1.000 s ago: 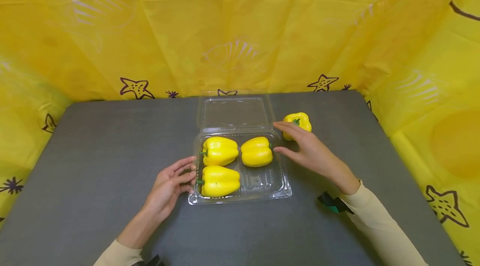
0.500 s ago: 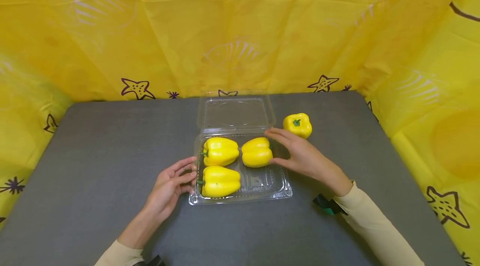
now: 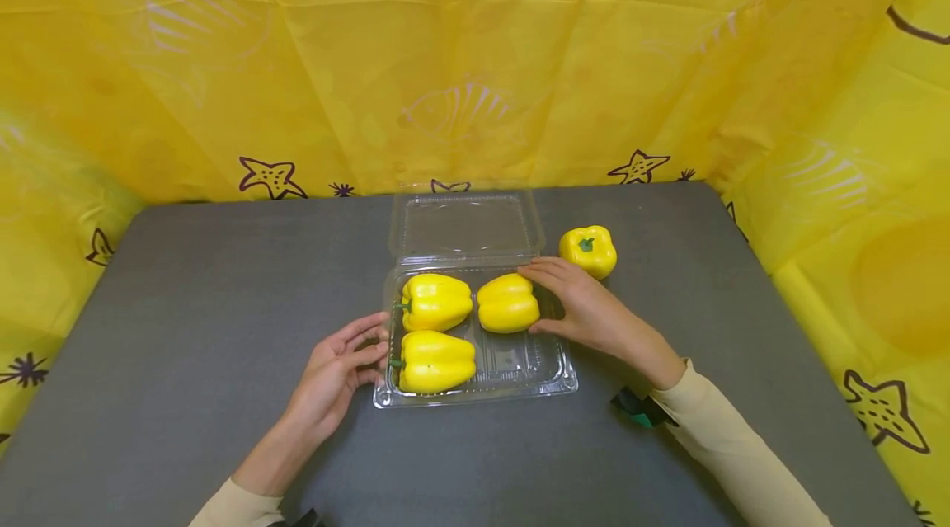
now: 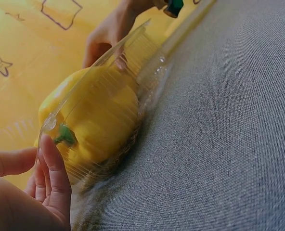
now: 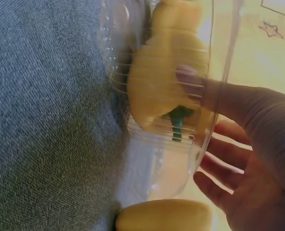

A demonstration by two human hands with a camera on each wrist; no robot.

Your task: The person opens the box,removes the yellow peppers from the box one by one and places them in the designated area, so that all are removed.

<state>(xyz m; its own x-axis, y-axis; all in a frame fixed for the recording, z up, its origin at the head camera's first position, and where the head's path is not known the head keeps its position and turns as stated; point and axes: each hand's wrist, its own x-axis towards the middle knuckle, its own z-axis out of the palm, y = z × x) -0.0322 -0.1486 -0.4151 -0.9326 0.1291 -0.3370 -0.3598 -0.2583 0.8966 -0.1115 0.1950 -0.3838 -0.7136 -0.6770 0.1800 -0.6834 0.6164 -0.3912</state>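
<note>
A clear plastic clamshell container (image 3: 512, 383) lies on the table, its lid (image 3: 467, 226) folded back. Inside are two yellow bell peppers on the left, one behind (image 3: 436, 302) and one in front (image 3: 436, 362), plus a third pepper (image 3: 508, 304) at the back right. My left hand (image 3: 334, 374) pinches the container's left rim, thumb and fingers on either side of it in the left wrist view. Reaching over the right wall, my right hand (image 3: 590, 312) holds the third pepper at its stem end between thumb and fingers. The right wrist view shows the thumb (image 5: 195, 79) against this pepper.
Outside the container, behind my right hand, another yellow bell pepper (image 3: 589, 251) stands stem up. Grey cloth covers the table (image 3: 245, 296). A yellow printed curtain (image 3: 475, 57) hangs behind and at both sides.
My right hand has moved left and slightly toward me, from beside the loose pepper onto the right pepper in the container. The left hand has stayed at the rim.
</note>
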